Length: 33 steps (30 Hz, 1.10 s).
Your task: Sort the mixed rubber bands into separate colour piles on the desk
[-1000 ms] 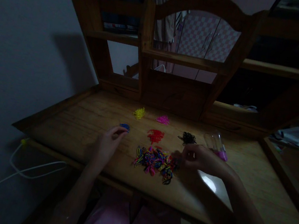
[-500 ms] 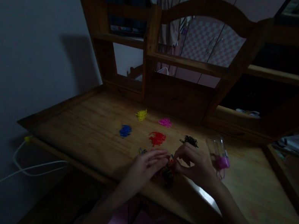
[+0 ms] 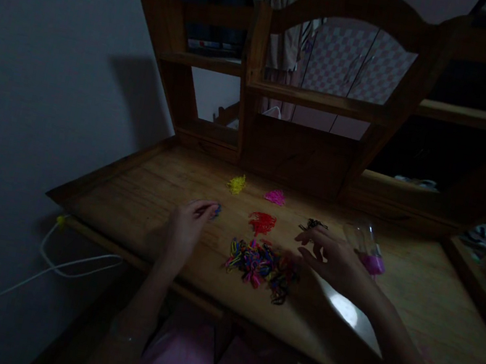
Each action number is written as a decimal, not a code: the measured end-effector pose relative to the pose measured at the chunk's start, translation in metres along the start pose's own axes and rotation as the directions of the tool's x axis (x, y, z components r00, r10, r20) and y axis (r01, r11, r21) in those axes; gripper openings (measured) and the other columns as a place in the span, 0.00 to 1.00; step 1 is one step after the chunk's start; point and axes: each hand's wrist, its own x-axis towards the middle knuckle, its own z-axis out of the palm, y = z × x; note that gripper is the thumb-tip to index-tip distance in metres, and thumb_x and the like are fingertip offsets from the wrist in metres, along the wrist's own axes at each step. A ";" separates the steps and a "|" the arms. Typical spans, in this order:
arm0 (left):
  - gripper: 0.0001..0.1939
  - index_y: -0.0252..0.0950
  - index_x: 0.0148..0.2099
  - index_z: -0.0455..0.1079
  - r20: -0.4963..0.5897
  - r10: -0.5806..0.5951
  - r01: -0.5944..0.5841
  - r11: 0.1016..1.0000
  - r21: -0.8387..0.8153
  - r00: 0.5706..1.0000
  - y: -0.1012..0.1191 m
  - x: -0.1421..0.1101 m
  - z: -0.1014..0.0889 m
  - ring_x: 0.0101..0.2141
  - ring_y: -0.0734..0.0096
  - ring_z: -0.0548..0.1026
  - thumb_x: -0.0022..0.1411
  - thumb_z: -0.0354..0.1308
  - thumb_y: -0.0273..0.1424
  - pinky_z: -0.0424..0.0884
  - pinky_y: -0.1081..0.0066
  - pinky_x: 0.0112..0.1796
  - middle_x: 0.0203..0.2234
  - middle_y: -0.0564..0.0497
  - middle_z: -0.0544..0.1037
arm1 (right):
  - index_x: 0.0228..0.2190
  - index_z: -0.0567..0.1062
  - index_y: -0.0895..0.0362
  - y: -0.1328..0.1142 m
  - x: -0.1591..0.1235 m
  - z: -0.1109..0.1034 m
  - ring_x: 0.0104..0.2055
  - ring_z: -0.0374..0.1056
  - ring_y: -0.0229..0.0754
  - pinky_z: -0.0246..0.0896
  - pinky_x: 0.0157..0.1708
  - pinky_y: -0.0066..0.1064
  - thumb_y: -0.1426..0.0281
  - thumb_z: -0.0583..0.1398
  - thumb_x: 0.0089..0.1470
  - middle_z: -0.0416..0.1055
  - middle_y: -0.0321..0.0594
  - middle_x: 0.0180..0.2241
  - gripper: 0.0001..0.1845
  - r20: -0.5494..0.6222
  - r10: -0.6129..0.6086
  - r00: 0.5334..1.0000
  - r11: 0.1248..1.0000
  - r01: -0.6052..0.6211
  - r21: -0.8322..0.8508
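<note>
A heap of mixed small coloured loops (image 3: 257, 263), looking like rubber bands or paper clips, lies near the desk's front edge. My left hand (image 3: 189, 222) is at the blue pile (image 3: 218, 210), mostly covering it. Its fingers are pressed together; what they hold, if anything, is hidden. My right hand (image 3: 328, 255) hovers right of the heap, just in front of the black pile (image 3: 313, 224), with thumb and fingers apart and nothing visible between them. Behind the heap is a red pile (image 3: 262, 223). Yellow (image 3: 237, 184) and pink (image 3: 275, 197) piles sit farther back.
A clear container with a purple lid (image 3: 372, 263) lies to the right, beyond my right hand. The wooden desk (image 3: 128, 193) has a shelf unit (image 3: 313, 101) along its back. A white cable (image 3: 81, 269) hangs at the left front edge.
Both hands were together over the mixed heap. My left hand has moved left to the blue pile; my right has shifted slightly right and its fingers have parted. The heap is now uncovered.
</note>
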 end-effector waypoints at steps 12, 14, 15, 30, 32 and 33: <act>0.13 0.36 0.45 0.74 -0.036 0.257 -0.232 0.916 0.326 0.966 -0.013 0.008 -0.012 0.34 0.69 0.77 0.61 0.57 0.36 0.75 0.67 0.37 0.44 0.46 0.73 | 0.33 0.74 0.56 0.014 -0.004 0.008 0.31 0.65 0.37 0.56 0.30 0.27 0.73 0.60 0.49 0.72 0.38 0.32 0.06 0.263 0.090 0.960 0.995 -0.096 0.008; 0.11 0.38 0.44 0.74 -0.003 0.301 -0.286 0.909 0.305 0.954 0.001 -0.009 -0.011 0.38 0.67 0.76 0.62 0.56 0.35 0.74 0.66 0.42 0.43 0.48 0.73 | 0.33 0.75 0.56 0.015 -0.004 0.009 0.30 0.65 0.37 0.55 0.29 0.27 0.74 0.61 0.49 0.72 0.37 0.31 0.07 0.275 0.091 0.957 0.995 -0.095 0.001; 0.10 0.39 0.44 0.74 0.028 0.317 -0.311 0.907 0.284 0.948 0.010 -0.020 -0.009 0.40 0.67 0.76 0.63 0.56 0.35 0.73 0.66 0.44 0.42 0.49 0.73 | 0.34 0.75 0.56 0.016 -0.005 0.009 0.30 0.65 0.37 0.55 0.28 0.27 0.73 0.61 0.49 0.72 0.37 0.31 0.07 0.279 0.093 0.956 0.995 -0.097 0.002; 0.07 0.40 0.42 0.72 0.598 0.219 -0.420 0.880 0.220 0.771 0.072 -0.140 0.042 0.42 0.64 0.71 0.59 0.61 0.29 0.72 0.63 0.43 0.40 0.50 0.72 | 0.29 0.72 0.58 0.008 0.001 -0.007 0.27 0.59 0.36 0.51 0.26 0.28 0.65 0.58 0.58 0.65 0.37 0.26 0.10 0.003 0.026 1.000 0.999 -0.027 0.024; 0.07 0.40 0.41 0.71 0.608 0.199 -0.428 0.866 0.258 0.769 0.072 -0.140 0.045 0.42 0.64 0.71 0.59 0.61 0.28 0.72 0.62 0.44 0.40 0.51 0.71 | 0.29 0.72 0.58 0.007 0.000 -0.006 0.27 0.59 0.36 0.51 0.26 0.28 0.65 0.57 0.58 0.65 0.37 0.26 0.10 -0.017 0.027 0.999 0.999 -0.027 0.032; 0.06 0.40 0.41 0.71 0.609 0.199 -0.436 0.859 0.268 0.767 0.071 -0.139 0.046 0.42 0.64 0.71 0.60 0.61 0.28 0.71 0.62 0.44 0.39 0.51 0.71 | 0.29 0.72 0.58 0.007 0.000 -0.005 0.27 0.59 0.36 0.51 0.26 0.28 0.65 0.57 0.58 0.65 0.37 0.26 0.10 -0.024 0.027 0.999 0.999 -0.027 0.037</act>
